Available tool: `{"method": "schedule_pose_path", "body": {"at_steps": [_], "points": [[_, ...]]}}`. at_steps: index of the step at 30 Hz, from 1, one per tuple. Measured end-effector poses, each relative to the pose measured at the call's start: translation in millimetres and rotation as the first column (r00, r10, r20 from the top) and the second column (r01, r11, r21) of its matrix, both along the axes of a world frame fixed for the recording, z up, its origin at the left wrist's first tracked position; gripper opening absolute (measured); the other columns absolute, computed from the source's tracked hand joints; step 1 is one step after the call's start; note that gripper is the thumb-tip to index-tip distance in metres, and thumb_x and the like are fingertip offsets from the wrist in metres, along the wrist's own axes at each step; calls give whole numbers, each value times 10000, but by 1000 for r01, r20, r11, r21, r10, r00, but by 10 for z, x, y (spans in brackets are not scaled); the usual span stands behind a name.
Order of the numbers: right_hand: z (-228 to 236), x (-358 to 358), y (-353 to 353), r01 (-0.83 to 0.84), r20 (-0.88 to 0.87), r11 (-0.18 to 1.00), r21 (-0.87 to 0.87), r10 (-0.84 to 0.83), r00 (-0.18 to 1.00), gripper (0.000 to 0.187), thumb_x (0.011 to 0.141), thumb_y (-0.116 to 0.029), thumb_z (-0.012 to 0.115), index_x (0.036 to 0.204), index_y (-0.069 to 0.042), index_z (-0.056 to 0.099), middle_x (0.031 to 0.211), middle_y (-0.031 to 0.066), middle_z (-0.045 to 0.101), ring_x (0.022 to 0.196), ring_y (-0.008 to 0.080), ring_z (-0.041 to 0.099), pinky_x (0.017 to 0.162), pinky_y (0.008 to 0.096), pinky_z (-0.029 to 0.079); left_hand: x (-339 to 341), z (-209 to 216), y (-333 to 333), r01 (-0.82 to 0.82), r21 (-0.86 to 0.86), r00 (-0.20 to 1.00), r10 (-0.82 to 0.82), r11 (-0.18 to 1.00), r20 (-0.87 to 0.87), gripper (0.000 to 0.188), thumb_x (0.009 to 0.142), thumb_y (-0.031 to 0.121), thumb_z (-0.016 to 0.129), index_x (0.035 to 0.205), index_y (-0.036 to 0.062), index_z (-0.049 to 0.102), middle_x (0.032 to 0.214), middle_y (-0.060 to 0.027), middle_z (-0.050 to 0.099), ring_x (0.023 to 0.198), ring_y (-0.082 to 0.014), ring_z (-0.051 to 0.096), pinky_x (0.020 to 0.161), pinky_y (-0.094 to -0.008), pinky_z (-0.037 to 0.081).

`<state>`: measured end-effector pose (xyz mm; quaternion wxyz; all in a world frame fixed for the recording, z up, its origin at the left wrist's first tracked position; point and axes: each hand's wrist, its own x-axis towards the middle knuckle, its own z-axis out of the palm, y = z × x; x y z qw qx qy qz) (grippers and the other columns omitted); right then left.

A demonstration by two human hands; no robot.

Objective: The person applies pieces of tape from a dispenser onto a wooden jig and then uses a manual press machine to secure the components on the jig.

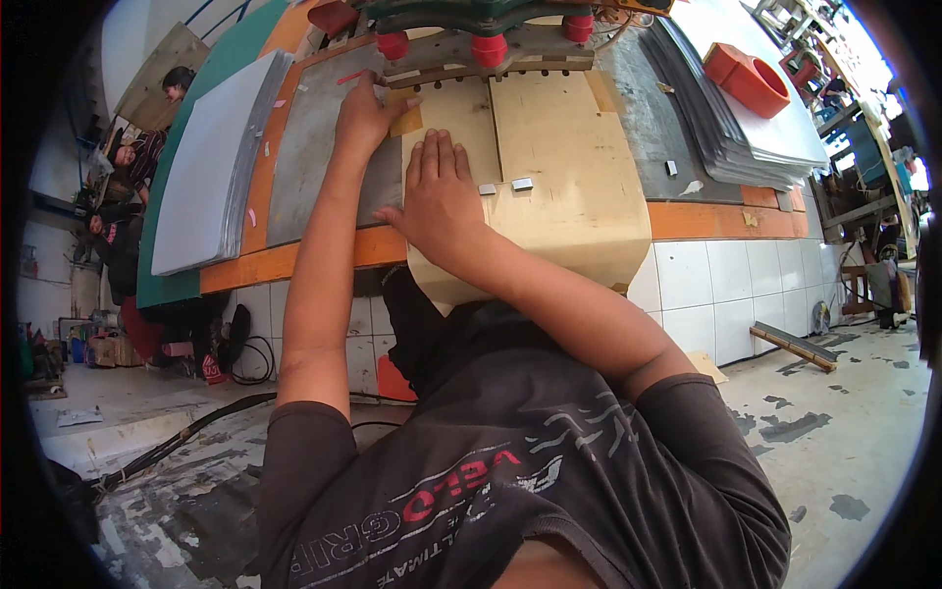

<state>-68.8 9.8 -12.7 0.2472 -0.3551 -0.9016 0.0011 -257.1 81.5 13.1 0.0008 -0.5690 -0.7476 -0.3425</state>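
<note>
A tan sheet or board (569, 137) lies on the grey metal worktop (312, 147), its near part bending down over the front edge toward my body. My right hand (442, 201) rests flat on its left part, fingers stretched forward and thumb out to the left. At the sheet's far left corner is my left hand (365, 118), thumb spread to the right over a brown tape patch (406, 122). A thin red strip (350, 77) shows beside its fingertips; whether they touch it I cannot tell. Two small pale blocks (522, 184) sit on the sheet, right of my right hand.
Just beyond the sheet hangs a dark green machine frame (461, 22) with red knobs (488, 49). Stacked grey-white sheets (221, 162) lie at left. More stacked sheets (726, 162) carry a red-orange holder (748, 80) at right. People (147, 152) sit at far left.
</note>
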Motion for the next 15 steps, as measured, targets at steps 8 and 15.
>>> {"method": "schedule_pose_path", "body": {"at_steps": [8,15], "points": [[12,-18,-26,-3,-2,1000,5,3,1000,954,878,-645,562,1382,156,439,1458,348,423,1420,422,365,1175,503,270,-220,-209,51,21,127,992,-4,992,-130,791,700,443,876,1207,-68,547,1044,-222,658,912,-311,658,782,-405,519],[33,-5,-33,-5,26,1000,19,5,1000,953,875,-641,569,1379,158,441,1453,350,426,1418,419,369,1174,505,271,-165,-175,-3,-49,81,975,65,996,-214,742,715,531,842,1166,12,563,1265,-232,511,1165,-410,496,975,-483,428]]}}
